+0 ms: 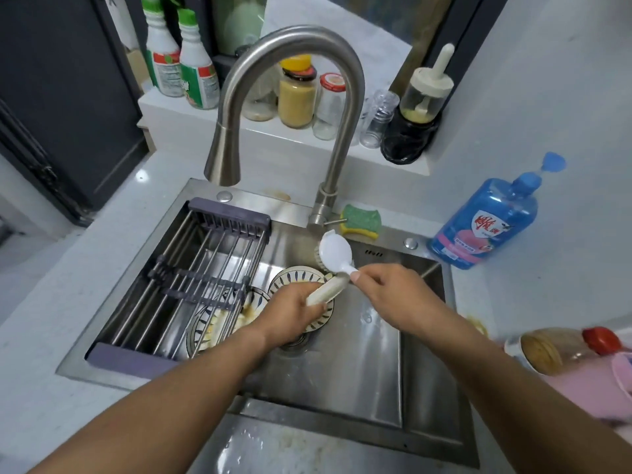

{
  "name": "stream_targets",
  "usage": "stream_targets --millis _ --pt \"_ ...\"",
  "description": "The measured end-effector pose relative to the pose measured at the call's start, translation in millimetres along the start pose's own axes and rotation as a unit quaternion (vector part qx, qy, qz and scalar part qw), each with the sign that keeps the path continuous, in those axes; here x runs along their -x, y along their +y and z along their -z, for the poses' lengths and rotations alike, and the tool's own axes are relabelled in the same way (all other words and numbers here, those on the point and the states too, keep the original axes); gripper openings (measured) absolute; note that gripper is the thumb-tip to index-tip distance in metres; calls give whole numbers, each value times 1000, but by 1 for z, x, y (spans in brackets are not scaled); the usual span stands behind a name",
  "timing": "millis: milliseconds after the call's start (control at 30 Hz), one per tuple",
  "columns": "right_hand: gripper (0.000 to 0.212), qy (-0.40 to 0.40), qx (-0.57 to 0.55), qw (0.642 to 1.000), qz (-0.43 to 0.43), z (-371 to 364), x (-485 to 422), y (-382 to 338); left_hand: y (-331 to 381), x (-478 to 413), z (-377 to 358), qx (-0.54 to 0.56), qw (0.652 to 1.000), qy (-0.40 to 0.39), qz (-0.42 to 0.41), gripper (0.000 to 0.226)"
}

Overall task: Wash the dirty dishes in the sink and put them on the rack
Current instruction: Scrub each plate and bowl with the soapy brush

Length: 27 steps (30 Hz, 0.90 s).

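A pale stone counter (102,254) surrounds a stainless steel sink (359,371) below a ledge crowded with jars and bottles. Across the sink's left part lies a drying rack of steel rods with grey-purple end bars (205,268). Under its near right corner sits a round, blue-patterned ceramic plate smeared with yellow food (205,331), and a second plate of the same kind (297,273) lies just right of it on the sink floor. Above that plate the left hand (290,316) has its fingers wrapped round the cream handle of a white-headed dish brush (337,254). The right hand (390,295) pinches the brush's neck between thumb and curled fingers. Behind, a brushed-steel gooseneck tap (224,155) arches over. A green-and-yellow sponge (362,220) rests on the rim, and a blue pump bottle (485,227) stands farther right.
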State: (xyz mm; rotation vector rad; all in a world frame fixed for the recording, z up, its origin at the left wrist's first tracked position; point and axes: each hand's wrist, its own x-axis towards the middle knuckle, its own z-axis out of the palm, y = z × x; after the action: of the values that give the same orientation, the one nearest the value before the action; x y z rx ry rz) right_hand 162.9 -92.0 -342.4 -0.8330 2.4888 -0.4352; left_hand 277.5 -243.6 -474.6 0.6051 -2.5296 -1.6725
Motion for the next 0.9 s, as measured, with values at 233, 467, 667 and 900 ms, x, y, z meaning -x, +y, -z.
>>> stream_targets --millis 233,467,667,900 --pt "31 -43 80 995 -28 -22 -15 31 -22 -1 -44 -260 962 -46 -67 34" --pt "32 -57 71 995 -40 -56 -32 57 -54 -32 -66 -364 924 -89 -75 22" --pt "31 -68 67 994 -46 -66 -47 67 -73 -47 -80 -392 913 -102 -51 23" --pt "29 -86 67 993 -46 -80 -59 75 -102 -54 -89 -384 916 -106 -34 30"
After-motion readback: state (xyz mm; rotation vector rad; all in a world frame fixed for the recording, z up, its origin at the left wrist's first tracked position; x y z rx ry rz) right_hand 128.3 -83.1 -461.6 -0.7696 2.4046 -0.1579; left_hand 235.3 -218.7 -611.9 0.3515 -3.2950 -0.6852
